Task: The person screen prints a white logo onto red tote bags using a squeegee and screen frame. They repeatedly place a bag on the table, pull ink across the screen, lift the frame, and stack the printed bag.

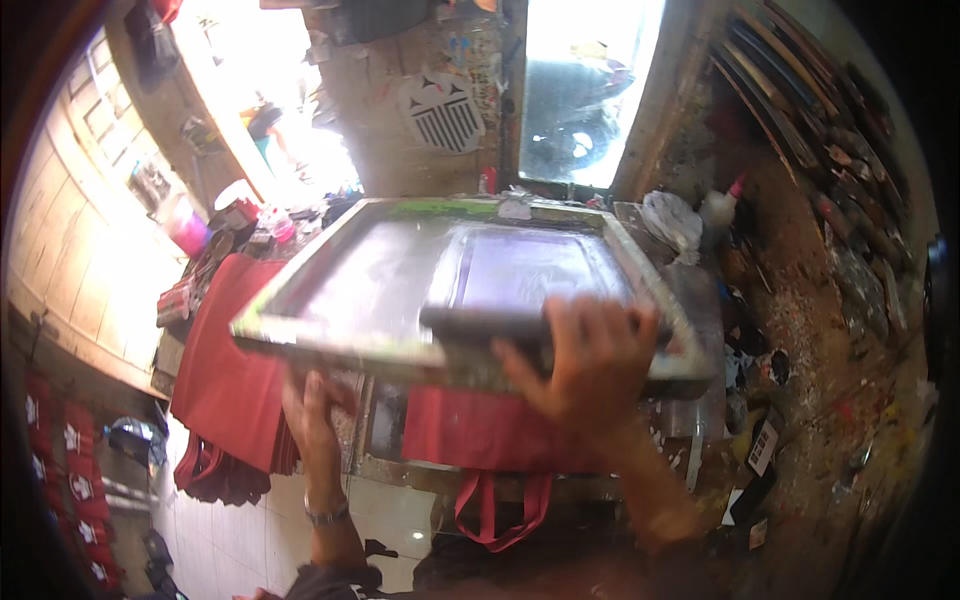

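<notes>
A screen-printing frame (262, 318) with a pale mesh and green-stained wood spans the middle, slightly blurred. My right hand (585, 360) is closed on a dark squeegee (470, 321) over the frame's near part. My left hand (312, 410) is just beneath the frame's near left edge; its fingertips are blurred and partly hidden, so I cannot tell whether they grip it. A red fabric bag (480, 430) lies under the frame, its handles hanging over the work surface's front edge. A stack of red bags (225, 380) hangs at the left.
Cluttered jars (187, 235) stand at the back left. A crumpled white plastic bag (670, 220) and a bottle (722, 205) are at the back right. Long boards (790, 100) lean on the right. Red printed bags (80, 440) hang at the lower left, near a wooden door (80, 230).
</notes>
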A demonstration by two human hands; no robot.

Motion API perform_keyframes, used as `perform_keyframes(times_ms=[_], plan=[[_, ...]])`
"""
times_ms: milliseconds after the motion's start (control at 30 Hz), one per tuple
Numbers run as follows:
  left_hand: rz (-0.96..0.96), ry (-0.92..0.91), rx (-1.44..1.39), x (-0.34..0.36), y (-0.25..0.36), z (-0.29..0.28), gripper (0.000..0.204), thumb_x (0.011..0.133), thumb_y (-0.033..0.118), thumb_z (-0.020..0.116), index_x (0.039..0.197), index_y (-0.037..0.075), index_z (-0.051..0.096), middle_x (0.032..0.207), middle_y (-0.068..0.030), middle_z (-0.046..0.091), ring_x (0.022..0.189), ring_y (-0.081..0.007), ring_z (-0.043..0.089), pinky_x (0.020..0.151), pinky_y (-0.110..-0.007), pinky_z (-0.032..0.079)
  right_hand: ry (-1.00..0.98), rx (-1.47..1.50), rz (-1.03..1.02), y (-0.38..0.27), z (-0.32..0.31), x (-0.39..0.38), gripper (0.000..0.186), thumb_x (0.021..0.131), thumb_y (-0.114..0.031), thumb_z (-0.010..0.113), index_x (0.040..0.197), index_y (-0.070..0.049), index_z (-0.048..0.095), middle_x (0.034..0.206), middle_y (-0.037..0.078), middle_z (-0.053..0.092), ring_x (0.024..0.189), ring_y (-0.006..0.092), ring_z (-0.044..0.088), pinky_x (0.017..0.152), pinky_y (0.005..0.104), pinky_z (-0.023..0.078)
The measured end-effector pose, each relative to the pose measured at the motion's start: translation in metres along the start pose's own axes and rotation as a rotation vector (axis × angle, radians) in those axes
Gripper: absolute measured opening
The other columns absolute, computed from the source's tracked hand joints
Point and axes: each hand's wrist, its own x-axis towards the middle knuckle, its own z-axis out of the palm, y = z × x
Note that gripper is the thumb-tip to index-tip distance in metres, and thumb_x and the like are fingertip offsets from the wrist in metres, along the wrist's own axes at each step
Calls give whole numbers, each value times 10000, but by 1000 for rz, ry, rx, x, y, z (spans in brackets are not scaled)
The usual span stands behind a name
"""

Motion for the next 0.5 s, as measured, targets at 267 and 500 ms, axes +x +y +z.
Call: perform_keyframes(times_ms=[267,500], plan=[[764,-359,1134,154,-175,52,498,1010,234,693,1440,5,591,1500,-292,552,1381,-407,558,1124,-489,465,-150,60,111,32,-21,176,607,925,-622,638,1140,-61,730,1073,184,761,1055,367,723,1020,509,493],[-127,-437,705,86,-141,52,436,1065,191,626,1429,-45,585,1368,-192,687,1196,-338,684,1047,-397,520,-139,68,26,69,-4,242,728,902,-698,613,1138,-27,772,1094,240,769,1023,410,747,948,496,560]])
